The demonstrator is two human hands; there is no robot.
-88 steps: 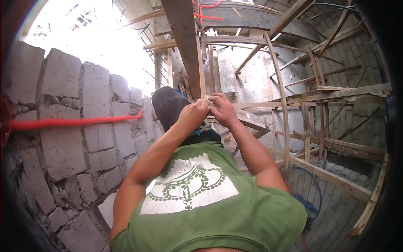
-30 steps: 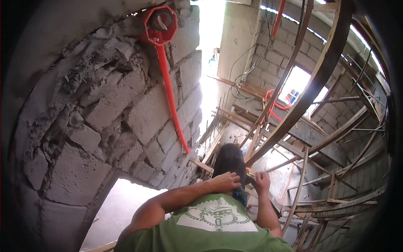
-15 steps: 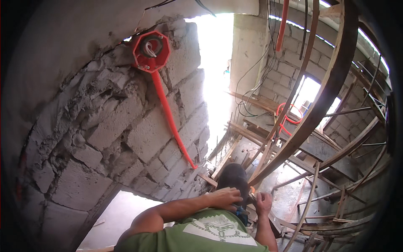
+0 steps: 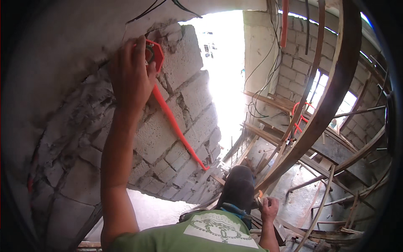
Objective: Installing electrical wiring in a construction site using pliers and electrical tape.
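My left hand [image 4: 133, 77] is raised to a red octagonal electrical box [image 4: 158, 53] high on the block wall. Its fingers and thumb close around the box's left part, hiding that half and the white wires inside. From below the box, an orange-red conduit [image 4: 174, 122] slants down across the wall. Low beside my dark-clad leg [image 4: 238, 185], my right hand [image 4: 270, 208] is closed with the fingertips together. A small orange piece [image 4: 260, 194] shows just above those fingers; what they hold is too small to tell.
The rough block wall [image 4: 189, 54] fills the left, with a bright gap beside it. A thick wooden beam [image 4: 331, 92] curves down on the right. Timber scaffolding [image 4: 268, 134], hanging wires [image 4: 275, 54] and a coil of orange conduit [image 4: 300, 111] are beyond. Dark cables [image 4: 147, 10] hang overhead.
My left hand has moved from beside my leg up to the red box and closed on it. My right hand stays low, closed as before. The view has shifted slightly.
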